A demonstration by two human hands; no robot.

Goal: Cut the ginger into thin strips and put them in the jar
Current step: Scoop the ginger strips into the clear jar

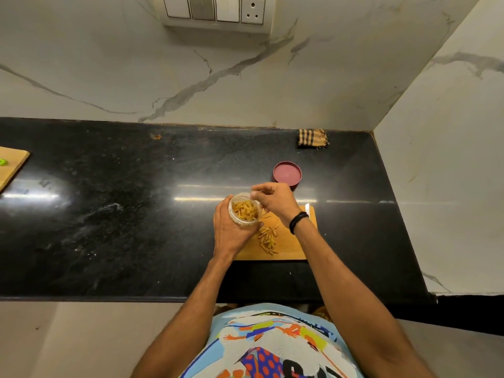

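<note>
My left hand (230, 231) grips a clear jar (243, 210) from below and the side, tilted so its mouth faces me; it holds many yellow ginger strips. My right hand (274, 200) hovers at the jar's rim with fingers bunched together; whether a strip is pinched between them I cannot tell. A loose pile of ginger strips (268, 238) lies on the wooden cutting board (289, 248) just right of the jar. A white knife tip (307, 209) shows at the board's far right, mostly hidden by my right wrist.
The jar's maroon lid (287, 173) lies on the black counter (122, 214) behind my right hand. A checked cloth (312, 137) sits by the back wall. Another wooden board (11, 166) juts in at the far left. A marble side wall closes the right.
</note>
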